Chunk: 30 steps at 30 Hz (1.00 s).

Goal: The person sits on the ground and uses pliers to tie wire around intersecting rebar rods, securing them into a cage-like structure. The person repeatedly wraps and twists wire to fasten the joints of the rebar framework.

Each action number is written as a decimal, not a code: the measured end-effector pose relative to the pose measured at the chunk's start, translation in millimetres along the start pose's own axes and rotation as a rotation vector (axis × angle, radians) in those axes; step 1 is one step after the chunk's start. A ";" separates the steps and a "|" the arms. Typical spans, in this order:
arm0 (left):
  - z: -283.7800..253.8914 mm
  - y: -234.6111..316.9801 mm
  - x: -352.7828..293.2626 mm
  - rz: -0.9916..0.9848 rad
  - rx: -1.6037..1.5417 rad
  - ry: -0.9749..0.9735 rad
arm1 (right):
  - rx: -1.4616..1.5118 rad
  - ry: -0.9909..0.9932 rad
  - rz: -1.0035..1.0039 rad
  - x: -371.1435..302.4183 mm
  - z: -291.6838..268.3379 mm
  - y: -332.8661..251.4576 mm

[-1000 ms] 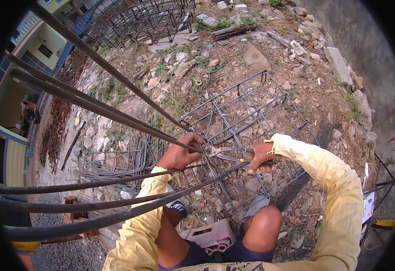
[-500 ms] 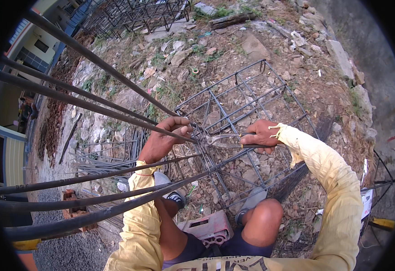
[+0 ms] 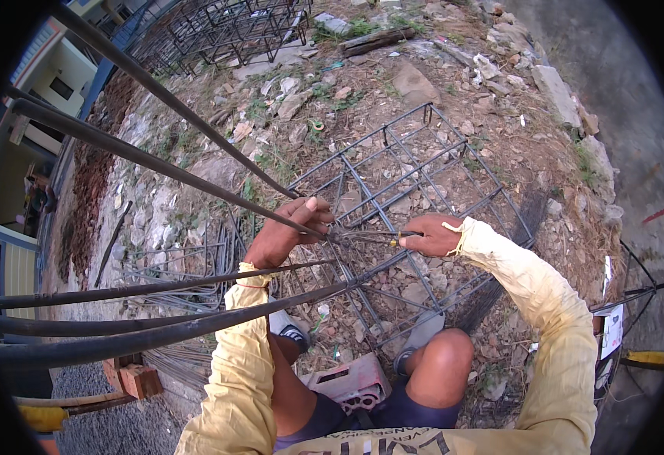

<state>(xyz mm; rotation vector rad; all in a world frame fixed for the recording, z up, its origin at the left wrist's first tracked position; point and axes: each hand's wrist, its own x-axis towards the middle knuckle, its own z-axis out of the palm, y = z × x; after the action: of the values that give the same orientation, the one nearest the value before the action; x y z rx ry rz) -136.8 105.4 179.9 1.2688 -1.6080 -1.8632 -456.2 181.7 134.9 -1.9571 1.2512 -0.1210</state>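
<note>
My left hand (image 3: 282, 233) is curled around a long dark rebar (image 3: 195, 182), close to where it meets the cage. A pair of wire-cutting pincers (image 3: 370, 237) is in my right hand (image 3: 432, 235), its handles squeezed close together. The pincers' jaws reach the bars right beside my left fingertips; whether wire lies between them is too small to tell. Below and beyond both hands lies a rebar cage (image 3: 373, 199) of crossed steel bars and square ties. Several long rebars fan out from it toward the left, one thick bar (image 3: 218, 327) crossing over my left forearm.
I sit on a worn plastic crate (image 3: 347, 383) between my knees. More rebar cages (image 3: 226, 34) stand at the far left. Bricks (image 3: 136, 379) and dark gravel lie at lower left. Rubble and stones cover the ground. A concrete strip (image 3: 612, 98) runs along the right.
The pincers' handles, spread apart before, are now squeezed together, and my right fingers have closed with them. My left hand stays at the same rebar. The view has shifted slightly.
</note>
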 end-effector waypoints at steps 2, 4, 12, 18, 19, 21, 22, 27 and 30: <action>0.4 -1.5 -1.7 -0.002 0.000 0.024 | 0.437 -0.232 0.274 -5.5 -15.7 -24.9; 1.2 -0.1 -2.9 0.004 0.001 0.031 | 0.872 -0.409 0.392 -10.0 -8.6 -22.5; 1.3 -0.2 -3.2 -0.002 0.014 0.035 | 0.388 -0.026 0.018 -9.2 36.1 8.5; 2.5 -2.3 -4.4 -0.002 -0.033 0.022 | 0.251 0.020 0.067 -11.8 37.0 -3.9; 1.2 -4.2 -4.6 0.004 -0.035 0.023 | 0.369 -0.032 0.152 -13.6 37.1 -8.2; -1.8 -8.1 -4.8 0.016 -0.038 0.023 | 0.510 -0.138 0.288 -13.8 34.0 -15.4; -1.1 -7.4 -5.5 0.012 -0.044 0.030 | 0.534 -0.188 0.340 -11.6 27.6 -21.3; 3.8 -2.0 -8.1 -0.007 -0.071 0.071 | 0.829 -0.299 0.396 -19.1 26.0 -26.0; -0.5 -6.7 -6.5 0.015 -0.117 0.083 | 0.610 -0.218 0.370 -15.8 30.4 -28.6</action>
<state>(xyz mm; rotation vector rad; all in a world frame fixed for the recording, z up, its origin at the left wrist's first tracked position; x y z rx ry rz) -131.2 111.9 176.2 1.2633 -1.4398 -1.8422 -429.4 217.1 138.1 -1.1693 1.2278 -0.0855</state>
